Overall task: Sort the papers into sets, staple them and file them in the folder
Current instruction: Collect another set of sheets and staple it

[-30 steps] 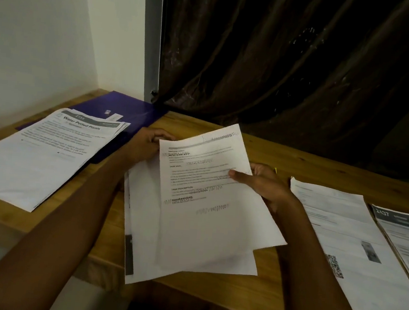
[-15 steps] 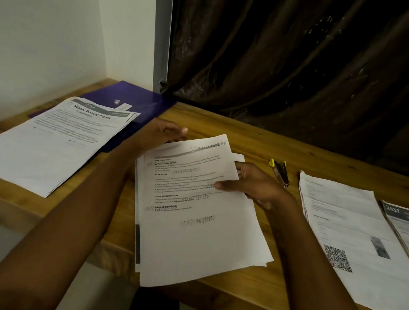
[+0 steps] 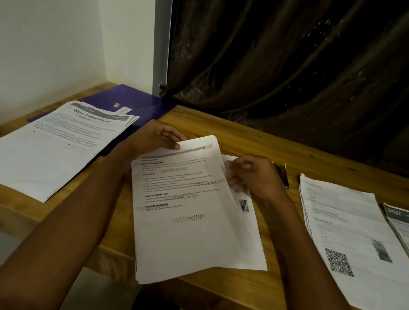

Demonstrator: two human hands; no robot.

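**Sorting step: squaring up the middle stack**

Left hand (image 3: 159, 138) pinches the top edge of the middle stack (image 3: 192, 216) on the table (image 3: 261, 145); right hand (image 3: 253, 177) grips its right edge. Folder (image 3: 138, 101) lies far left under another set (image 3: 49, 145). Next, probably: align edges, then reach the stapler (image 3: 281, 172).

Wooden table (image 3: 254, 144) with visible grain and a slight sheen; matt white printed paper in the centre stack (image 3: 192, 218), the left stack (image 3: 49, 150) and the right sheets (image 3: 355, 239); smooth, glossy purple plastic folder (image 3: 143, 101); dark brown cloth curtain (image 3: 295, 58), faintly lustrous; matt painted wall (image 3: 43, 27)
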